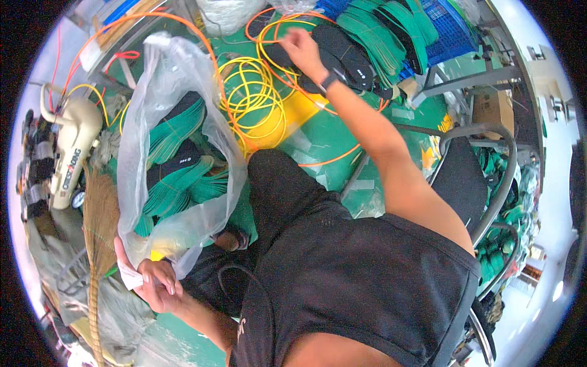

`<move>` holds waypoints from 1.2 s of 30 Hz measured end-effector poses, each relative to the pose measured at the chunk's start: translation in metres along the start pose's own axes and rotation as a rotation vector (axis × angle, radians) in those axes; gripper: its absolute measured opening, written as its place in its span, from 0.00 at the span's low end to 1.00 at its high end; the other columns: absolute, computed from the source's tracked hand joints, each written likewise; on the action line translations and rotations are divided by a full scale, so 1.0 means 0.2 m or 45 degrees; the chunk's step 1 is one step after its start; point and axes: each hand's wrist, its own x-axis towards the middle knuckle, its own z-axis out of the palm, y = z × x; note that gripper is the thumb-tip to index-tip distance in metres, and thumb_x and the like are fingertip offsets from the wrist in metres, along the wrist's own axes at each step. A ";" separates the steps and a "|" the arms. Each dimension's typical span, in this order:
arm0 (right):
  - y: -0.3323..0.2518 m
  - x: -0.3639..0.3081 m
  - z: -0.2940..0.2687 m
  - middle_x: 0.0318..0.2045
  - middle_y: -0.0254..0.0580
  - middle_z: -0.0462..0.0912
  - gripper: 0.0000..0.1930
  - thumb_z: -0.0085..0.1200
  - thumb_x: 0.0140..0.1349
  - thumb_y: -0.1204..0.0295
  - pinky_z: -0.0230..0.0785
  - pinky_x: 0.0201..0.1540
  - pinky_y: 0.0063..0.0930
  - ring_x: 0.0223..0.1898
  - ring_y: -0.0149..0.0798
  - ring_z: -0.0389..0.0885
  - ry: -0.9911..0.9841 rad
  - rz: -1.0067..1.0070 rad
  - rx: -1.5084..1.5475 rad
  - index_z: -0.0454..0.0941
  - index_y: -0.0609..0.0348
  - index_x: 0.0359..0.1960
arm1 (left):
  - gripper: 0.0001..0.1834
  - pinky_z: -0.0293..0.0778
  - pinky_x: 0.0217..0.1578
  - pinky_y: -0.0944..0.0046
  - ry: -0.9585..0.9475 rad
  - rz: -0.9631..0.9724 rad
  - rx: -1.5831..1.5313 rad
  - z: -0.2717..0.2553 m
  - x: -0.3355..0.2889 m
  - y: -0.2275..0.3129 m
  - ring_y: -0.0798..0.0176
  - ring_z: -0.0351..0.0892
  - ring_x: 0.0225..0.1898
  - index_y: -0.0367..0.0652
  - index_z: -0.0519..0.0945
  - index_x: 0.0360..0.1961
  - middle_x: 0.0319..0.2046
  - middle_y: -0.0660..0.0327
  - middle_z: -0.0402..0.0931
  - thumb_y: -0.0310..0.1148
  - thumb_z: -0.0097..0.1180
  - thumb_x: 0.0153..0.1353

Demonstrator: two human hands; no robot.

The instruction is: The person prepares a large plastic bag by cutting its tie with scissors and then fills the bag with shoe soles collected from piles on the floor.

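My left hand [158, 286] is at the lower left, its index finger stretched out and the others curled. A white slip [129, 276] sits between its fingers. Just beyond it stands a large clear plastic bag [225, 137] with its mouth wide, holding tied bundles of flat green and black pieces [177, 183]. My right hand [301, 50] reaches far forward with curled, slightly blurred fingers; what they hold, if anything, does not show. Beside it lie a pile of flat black pieces [342, 58] and more stacked green bundles [376, 37].
Coiled yellow hose [254, 92] and orange hose [183, 19] lie ahead on the green floor. A straw broom [99, 220] and a beige machine [74, 140] stand at the left. A blue crate [452, 30] is at the far right, a metal chair frame [509, 165] nearer.
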 end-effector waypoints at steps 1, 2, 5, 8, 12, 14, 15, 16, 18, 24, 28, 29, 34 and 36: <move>0.07 -0.08 -0.14 0.25 0.41 0.76 0.17 0.63 0.50 0.65 0.71 0.33 0.30 0.27 0.38 0.76 0.098 0.090 -0.109 0.72 0.62 0.36 | 0.39 0.53 0.05 0.77 -0.018 -0.011 -0.006 -0.02 0.01 -0.03 0.75 0.57 0.05 0.28 0.36 0.65 0.11 0.64 0.62 0.25 0.45 0.59; 0.25 -0.11 -0.29 0.26 0.42 0.76 0.15 0.61 0.50 0.68 0.70 0.32 0.31 0.27 0.39 0.76 0.246 0.058 -0.184 0.72 0.62 0.36 | 0.39 0.53 0.05 0.77 -0.046 -0.028 -0.023 0.00 0.05 -0.07 0.75 0.57 0.05 0.28 0.37 0.65 0.11 0.64 0.62 0.25 0.45 0.59; 0.36 -0.08 -0.65 0.30 0.49 0.76 0.17 0.58 0.48 0.71 0.68 0.40 0.38 0.34 0.47 0.75 0.334 -0.002 -0.634 0.72 0.67 0.37 | 0.38 0.53 0.04 0.76 0.037 -0.076 0.034 0.01 0.06 -0.07 0.75 0.56 0.05 0.28 0.40 0.65 0.11 0.64 0.61 0.26 0.45 0.60; 0.51 0.03 -1.04 0.47 0.61 0.69 0.28 0.57 0.45 0.70 0.55 0.56 0.46 0.51 0.58 0.64 0.528 -0.061 -0.962 0.65 0.72 0.48 | 0.36 0.52 0.04 0.76 0.047 -0.132 0.066 -0.01 0.06 -0.10 0.73 0.54 0.04 0.26 0.43 0.64 0.09 0.63 0.59 0.27 0.44 0.60; 0.67 0.25 -1.48 0.51 0.61 0.67 0.40 0.64 0.41 0.58 0.55 0.57 0.47 0.53 0.60 0.63 0.543 -0.085 -1.613 0.60 0.74 0.51 | 0.33 0.53 0.06 0.76 0.036 -0.199 0.079 0.00 0.07 -0.12 0.73 0.54 0.05 0.24 0.47 0.63 0.09 0.62 0.60 0.27 0.45 0.60; 0.76 0.36 -1.63 0.51 0.61 0.67 0.44 0.66 0.39 0.53 0.59 0.55 0.47 0.52 0.61 0.64 0.407 0.040 -1.577 0.61 0.73 0.51 | 0.33 0.52 0.06 0.77 0.025 -0.224 0.128 -0.06 0.05 -0.15 0.74 0.54 0.05 0.24 0.49 0.62 0.10 0.62 0.62 0.27 0.46 0.60; 0.77 0.41 -1.65 0.51 0.61 0.68 0.45 0.66 0.38 0.50 0.61 0.54 0.47 0.52 0.61 0.65 0.330 0.088 -1.598 0.61 0.73 0.52 | 0.28 0.53 0.09 0.77 0.077 -0.273 0.267 -0.08 0.03 -0.15 0.74 0.56 0.07 0.24 0.59 0.58 0.11 0.63 0.63 0.30 0.49 0.60; 0.78 0.45 -1.66 0.50 0.60 0.69 0.47 0.66 0.37 0.48 0.62 0.54 0.46 0.52 0.60 0.66 0.248 0.140 -1.612 0.61 0.72 0.52 | 0.26 0.54 0.09 0.77 0.093 -0.320 0.366 -0.15 0.00 -0.13 0.74 0.57 0.08 0.25 0.62 0.56 0.12 0.64 0.64 0.30 0.49 0.60; 0.79 0.53 -1.66 0.50 0.62 0.70 0.51 0.67 0.36 0.47 0.62 0.56 0.44 0.53 0.58 0.69 0.123 0.167 -1.586 0.58 0.73 0.55 | 0.22 0.55 0.11 0.77 0.138 -0.381 0.538 -0.26 -0.06 -0.12 0.74 0.59 0.10 0.27 0.67 0.52 0.12 0.65 0.64 0.31 0.50 0.60; 0.92 0.65 -1.76 0.57 0.60 0.65 0.58 0.69 0.34 0.50 0.58 0.59 0.46 0.58 0.58 0.64 -0.137 0.320 -1.445 0.48 0.67 0.63 | 0.17 0.65 0.26 0.76 0.262 -0.361 0.690 -0.27 -0.12 0.00 0.74 0.61 0.14 0.33 0.72 0.47 0.15 0.64 0.64 0.35 0.45 0.62; 0.96 0.56 -1.60 0.55 0.56 0.67 0.56 0.70 0.35 0.53 0.60 0.56 0.52 0.57 0.57 0.65 0.115 0.088 -1.663 0.48 0.63 0.63 | 0.17 0.64 0.24 0.75 0.365 -0.275 0.677 -0.18 -0.16 -0.01 0.73 0.59 0.15 0.34 0.72 0.47 0.17 0.64 0.64 0.35 0.45 0.62; 0.92 0.55 -1.57 0.55 0.56 0.67 0.55 0.70 0.35 0.54 0.60 0.55 0.53 0.56 0.57 0.65 0.130 0.090 -1.659 0.49 0.62 0.63 | 0.17 0.63 0.24 0.74 0.392 -0.254 0.680 -0.18 -0.18 -0.02 0.73 0.59 0.15 0.34 0.72 0.47 0.17 0.64 0.64 0.35 0.45 0.62; 0.68 0.59 -1.55 0.40 0.55 0.77 0.38 0.70 0.33 0.56 0.69 0.43 0.51 0.44 0.57 0.76 0.134 0.172 -1.623 0.67 0.62 0.46 | 0.17 0.61 0.28 0.71 0.529 -0.141 0.750 -0.16 -0.31 0.01 0.68 0.62 0.18 0.36 0.73 0.47 0.16 0.62 0.65 0.36 0.47 0.60; 0.57 0.65 -1.53 0.39 0.56 0.79 0.34 0.70 0.34 0.57 0.69 0.44 0.46 0.43 0.56 0.76 0.211 -0.041 -1.537 0.72 0.64 0.42 | 0.18 0.60 0.24 0.71 0.667 -0.181 0.573 -0.14 -0.40 0.04 0.71 0.61 0.17 0.34 0.71 0.47 0.16 0.63 0.64 0.36 0.47 0.60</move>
